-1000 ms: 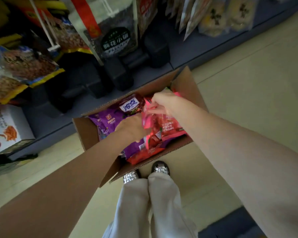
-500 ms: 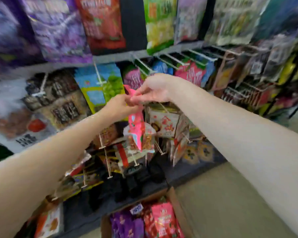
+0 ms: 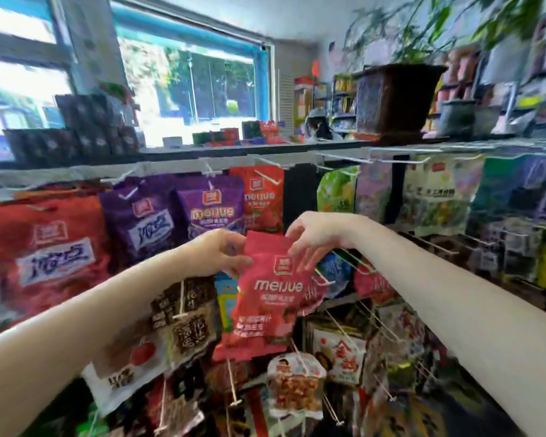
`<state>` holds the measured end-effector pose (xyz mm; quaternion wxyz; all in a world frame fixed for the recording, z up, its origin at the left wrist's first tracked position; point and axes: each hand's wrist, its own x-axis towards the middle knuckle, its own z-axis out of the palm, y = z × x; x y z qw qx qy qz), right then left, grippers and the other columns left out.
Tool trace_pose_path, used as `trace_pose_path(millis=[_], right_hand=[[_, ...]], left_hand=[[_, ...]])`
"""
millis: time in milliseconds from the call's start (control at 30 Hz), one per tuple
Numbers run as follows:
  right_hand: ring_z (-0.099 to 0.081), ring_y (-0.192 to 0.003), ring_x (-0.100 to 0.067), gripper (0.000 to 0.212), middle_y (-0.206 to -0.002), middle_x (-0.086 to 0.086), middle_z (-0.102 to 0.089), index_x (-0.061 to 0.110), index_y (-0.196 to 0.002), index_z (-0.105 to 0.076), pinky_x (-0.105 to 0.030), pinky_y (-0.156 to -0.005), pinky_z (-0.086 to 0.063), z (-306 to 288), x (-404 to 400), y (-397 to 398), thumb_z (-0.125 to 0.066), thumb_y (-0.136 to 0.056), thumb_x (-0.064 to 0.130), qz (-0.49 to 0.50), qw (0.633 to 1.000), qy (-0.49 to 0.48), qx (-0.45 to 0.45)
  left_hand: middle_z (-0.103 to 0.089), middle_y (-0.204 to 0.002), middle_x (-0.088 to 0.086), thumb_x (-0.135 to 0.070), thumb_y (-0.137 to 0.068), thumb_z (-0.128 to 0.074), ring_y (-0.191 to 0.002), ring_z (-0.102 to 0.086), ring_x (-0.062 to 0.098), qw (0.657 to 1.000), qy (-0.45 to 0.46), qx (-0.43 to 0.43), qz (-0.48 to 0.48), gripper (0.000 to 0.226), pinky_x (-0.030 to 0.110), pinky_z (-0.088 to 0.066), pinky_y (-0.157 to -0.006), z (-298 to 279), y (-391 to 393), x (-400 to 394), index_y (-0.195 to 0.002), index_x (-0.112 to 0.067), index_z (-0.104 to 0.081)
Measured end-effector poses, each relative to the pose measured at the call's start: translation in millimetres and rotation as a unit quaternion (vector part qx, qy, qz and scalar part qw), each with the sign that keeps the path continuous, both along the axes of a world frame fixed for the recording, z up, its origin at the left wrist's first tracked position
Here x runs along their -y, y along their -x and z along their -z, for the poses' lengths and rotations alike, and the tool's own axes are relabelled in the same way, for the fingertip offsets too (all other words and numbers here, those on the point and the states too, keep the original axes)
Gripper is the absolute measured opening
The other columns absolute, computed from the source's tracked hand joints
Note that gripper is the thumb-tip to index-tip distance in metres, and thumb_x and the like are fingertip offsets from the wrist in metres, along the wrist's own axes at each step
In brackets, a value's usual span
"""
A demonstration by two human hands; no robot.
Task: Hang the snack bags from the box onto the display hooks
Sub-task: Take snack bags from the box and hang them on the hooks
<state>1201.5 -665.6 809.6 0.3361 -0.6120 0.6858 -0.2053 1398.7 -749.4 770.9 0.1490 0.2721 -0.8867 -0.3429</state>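
i am in the hanging step: a red snack bag (image 3: 262,294) is up in front of the display, held by its top edge between my two hands, and it is not yet on a hook. my left hand (image 3: 216,252) pinches the top left corner, fingers curled round the edge. my right hand (image 3: 312,238) takes the top right corner, thumb and fingers closed on the seal from above. the bag hangs straight down from that grip, free of the rack.

just above and behind it, a red bag of the same brand (image 3: 259,200) hangs from a white wire hook (image 3: 267,160) on the top rail, with purple bags (image 3: 208,206) to its left. that looks to me like the matching row, so i judge the next move is to lift the bag, line the punched hole in its top seal with the hook's tip, and slide it back along the wire. i cannot make out the hole here; the frame is blurred.

the bag is glossy, crinkly plastic film, flat at the sealed top and puffed lower down, so it will flex and twist. the hooks are thin, stiff, long wires that jut toward me with upturned tips. the box is out of view.
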Motion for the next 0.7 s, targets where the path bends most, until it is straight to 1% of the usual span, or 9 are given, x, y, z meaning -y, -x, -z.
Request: trace_pose_path(millis=[33,100,200,300,400,467,533,600,700], right_hand=[[-0.066,-0.053,-0.017,0.009,-0.082,-0.015,-0.063,-0.004,-0.097,-0.06,-0.024,-0.051,-0.057,-4,4,-8,-0.055,-0.089,-0.005,-0.007,1.0,0.007,0.002],[-0.067,-0.05,-0.013,0.016,-0.069,-0.012,-0.063,0.002,-0.074,-0.061,-0.02,-0.048,-0.053,-15,13,-24,-0.057,-0.088,-0.004,-0.014,0.999,0.023,-0.02],[-0.068,-0.053,-0.013,0.015,-0.066,-0.005,-0.067,0.007,-0.075,-0.062,-0.02,-0.052,-0.055,-32,28,-51,-0.059,-0.088,0.001,-0.025,0.997,0.028,-0.065],[-0.067,-0.052,-0.014,0.006,-0.071,-0.007,-0.066,0.004,-0.084,-0.061,-0.021,-0.053,-0.056,-40,40,-81,-0.06,-0.088,0.0,-0.035,0.994,0.036,-0.101],[-0.066,-0.053,-0.013,0.004,-0.073,-0.007,-0.065,0.004,-0.091,-0.061,-0.02,-0.054,-0.056,-36,49,-103,-0.059,-0.088,0.001,-0.05,0.989,0.048,-0.131],[-0.066,-0.054,-0.013,0.004,-0.072,-0.006,-0.065,0.005,-0.09,-0.061,-0.02,-0.055,-0.056,-28,55,-114,-0.058,-0.089,0.001,-0.058,0.987,0.053,-0.14],[-0.067,-0.058,-0.017,0.008,-0.076,-0.01,-0.067,0.007,-0.085,-0.061,-0.021,-0.056,-0.056,-22,60,-121,-0.058,-0.088,0.0,-0.069,0.986,0.041,-0.143],[-0.068,-0.061,-0.02,0.012,-0.081,-0.014,-0.068,0.01,-0.081,-0.061,-0.02,-0.054,-0.055,-19,63,-125,-0.059,-0.087,0.0,-0.067,0.99,0.033,-0.122],[-0.069,-0.066,-0.023,0.013,-0.085,-0.015,-0.069,0.013,-0.078,-0.062,-0.021,-0.055,-0.055,-17,71,-123,-0.062,-0.086,0.002,-0.051,0.995,0.045,-0.069]], left_hand=[[-0.065,-0.06,-0.011,0.001,-0.087,-0.057,-0.054,-0.059,0.0,1.0,0.015,0.005,-0.004,0.019,0.017,-0.054,-0.057,-5,-8,1,-0.079,-0.016,-0.063],[-0.065,-0.066,-0.003,-0.005,-0.088,-0.059,-0.056,-0.06,0.007,0.999,0.043,0.012,-0.021,0.008,0.019,-0.054,-0.056,-15,-25,5,-0.083,-0.009,-0.063],[-0.065,-0.075,0.001,-0.019,-0.085,-0.065,-0.056,-0.055,0.008,0.986,0.142,0.054,-0.07,0.013,0.024,-0.049,-0.058,-29,-52,19,-0.092,-0.009,-0.067],[-0.063,-0.087,0.001,-0.022,-0.083,-0.067,-0.04,-0.05,0.0,0.985,0.133,0.009,-0.106,0.01,0.022,-0.045,-0.047,-34,-74,29,-0.091,-0.02,-0.061],[-0.062,-0.098,-0.003,-0.022,-0.086,-0.063,-0.043,-0.054,0.002,0.982,0.148,0.004,-0.119,0.021,0.019,-0.05,-0.047,-32,-85,32,-0.107,-0.021,-0.061],[-0.063,-0.1,-0.002,-0.021,-0.088,-0.061,-0.045,-0.058,0.004,0.99,0.109,0.031,-0.087,0.026,0.018,-0.051,-0.046,-29,-87,29,-0.115,-0.02,-0.059],[-0.066,-0.096,0.005,-0.019,-0.089,-0.061,-0.044,-0.059,0.003,0.995,0.071,0.045,-0.058,0.02,0.016,-0.05,-0.045,-27,-86,25,-0.109,-0.015,-0.06],[-0.069,-0.081,0.006,-0.018,-0.088,-0.062,-0.043,-0.06,0.001,0.994,0.078,0.044,-0.059,0.006,0.014,-0.049,-0.046,-27,-85,25,-0.091,-0.013,-0.062],[-0.066,-0.058,-0.001,-0.017,-0.088,-0.061,-0.044,-0.062,0.003,0.994,0.066,0.013,-0.091,0.011,0.016,-0.049,-0.047,-27,-84,36,-0.077,-0.016,-0.059]])
